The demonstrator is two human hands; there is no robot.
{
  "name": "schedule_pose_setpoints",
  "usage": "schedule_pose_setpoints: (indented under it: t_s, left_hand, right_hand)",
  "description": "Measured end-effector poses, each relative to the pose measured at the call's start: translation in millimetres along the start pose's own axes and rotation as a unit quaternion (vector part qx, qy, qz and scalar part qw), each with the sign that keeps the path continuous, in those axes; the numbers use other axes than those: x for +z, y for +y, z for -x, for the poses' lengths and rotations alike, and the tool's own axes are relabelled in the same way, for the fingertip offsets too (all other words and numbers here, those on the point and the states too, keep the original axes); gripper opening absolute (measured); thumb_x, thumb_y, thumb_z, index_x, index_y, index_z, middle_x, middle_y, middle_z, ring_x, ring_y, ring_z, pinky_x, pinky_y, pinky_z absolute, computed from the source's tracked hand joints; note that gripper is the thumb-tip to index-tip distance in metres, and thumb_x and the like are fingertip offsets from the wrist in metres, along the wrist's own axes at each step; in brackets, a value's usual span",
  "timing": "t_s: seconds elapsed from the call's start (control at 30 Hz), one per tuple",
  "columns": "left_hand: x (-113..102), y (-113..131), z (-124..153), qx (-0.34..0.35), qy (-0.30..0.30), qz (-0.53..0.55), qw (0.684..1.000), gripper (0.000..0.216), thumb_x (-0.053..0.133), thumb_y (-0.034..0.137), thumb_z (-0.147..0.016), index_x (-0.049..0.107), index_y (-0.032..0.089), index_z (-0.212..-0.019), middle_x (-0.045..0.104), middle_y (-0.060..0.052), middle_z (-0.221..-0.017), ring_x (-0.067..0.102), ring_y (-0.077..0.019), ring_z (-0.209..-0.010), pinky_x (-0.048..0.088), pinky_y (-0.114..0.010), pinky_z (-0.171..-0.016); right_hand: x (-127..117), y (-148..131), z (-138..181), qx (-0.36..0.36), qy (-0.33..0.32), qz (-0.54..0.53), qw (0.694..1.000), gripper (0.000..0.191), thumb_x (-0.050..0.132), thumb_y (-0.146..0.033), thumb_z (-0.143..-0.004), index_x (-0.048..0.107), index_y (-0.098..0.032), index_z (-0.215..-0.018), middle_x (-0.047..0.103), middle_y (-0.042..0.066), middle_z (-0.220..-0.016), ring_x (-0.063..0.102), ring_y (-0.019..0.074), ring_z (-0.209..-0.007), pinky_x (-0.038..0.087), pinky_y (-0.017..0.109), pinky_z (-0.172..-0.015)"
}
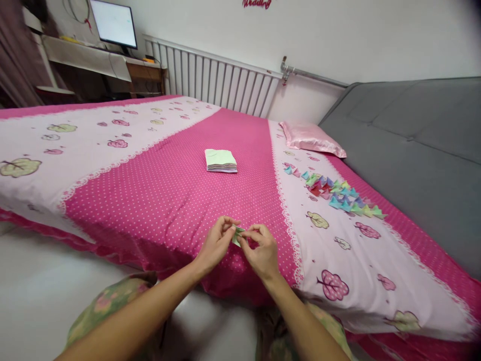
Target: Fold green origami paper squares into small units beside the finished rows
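A small piece of light green folded paper (236,237) is held between both hands near the bed's front edge. My left hand (219,239) pinches its left side with thumb and fingers. On the other side, my right hand (261,249) grips the paper with thumb and forefinger. The fingers hide much of its shape. Beyond the hands, a stack of square paper sheets (221,159), pale green on top, lies on the pink dotted bedspread (180,180). To the right, several folded paper pieces (334,190) in many colours sit in rows.
A pink satin pillow (311,138) rests at the right back, against the grey padded headboard (409,135). Behind the bed stands a white radiator (214,75). A desk with a lit monitor (114,24) is at the far left. The person's knees are below the bed's edge.
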State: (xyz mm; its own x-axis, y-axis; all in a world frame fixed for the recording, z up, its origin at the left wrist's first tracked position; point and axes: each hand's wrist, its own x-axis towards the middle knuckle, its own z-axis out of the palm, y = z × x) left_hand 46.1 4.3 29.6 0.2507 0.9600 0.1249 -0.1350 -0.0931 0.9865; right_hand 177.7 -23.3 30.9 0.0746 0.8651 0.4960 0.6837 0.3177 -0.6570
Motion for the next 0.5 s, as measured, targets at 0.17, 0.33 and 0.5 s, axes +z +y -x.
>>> schedule_pose_setpoints:
  t_s: [0.17, 0.33, 0.5]
  left_hand:
    - [-2.1, 0.6, 1.0, -0.01, 0.003, -0.026, 1.0, 0.019, 0.042, 0.03, -0.082, 0.051, 0.017, -0.094, 0.055, -0.003, -0.083, 0.055, -0.015, -0.078, 0.044, -0.03, -0.075]
    - [-0.4, -1.7, 0.6, -0.01, -0.029, -0.053, 0.998, 0.018, 0.05, 0.022, -0.076, 0.053, 0.016, -0.093, 0.057, -0.003, -0.085, 0.055, -0.015, -0.078, 0.044, -0.028, -0.074]
    - [-0.2, -3.6, -1.5, 0.001, -0.02, -0.074, 0.997, 0.016, 0.045, 0.019, -0.077, 0.058, 0.016, -0.086, 0.059, -0.004, -0.08, 0.055, -0.0157, -0.077, 0.044, -0.028, -0.073]
  right_hand:
    - [1.9, 2.1, 2.0, -0.044, -0.016, 0.012, 0.999, 0.019, 0.052, -0.02, -0.077, 0.067, -0.024, -0.087, 0.061, 0.005, -0.098, 0.058, 0.017, -0.087, 0.048, 0.029, -0.075]
    - [3.7, 1.4, 5.2, -0.061, -0.017, 0.015, 0.998, 0.023, 0.046, -0.018, -0.079, 0.065, -0.023, -0.092, 0.064, 0.004, -0.091, 0.059, 0.0162, -0.083, 0.048, 0.029, -0.075]
    - [5.6, 0.8, 6.4, -0.081, -0.009, 0.048, 0.995, 0.023, 0.048, -0.017, -0.078, 0.065, -0.021, -0.091, 0.064, 0.005, -0.09, 0.06, 0.0167, -0.082, 0.048, 0.03, -0.076]
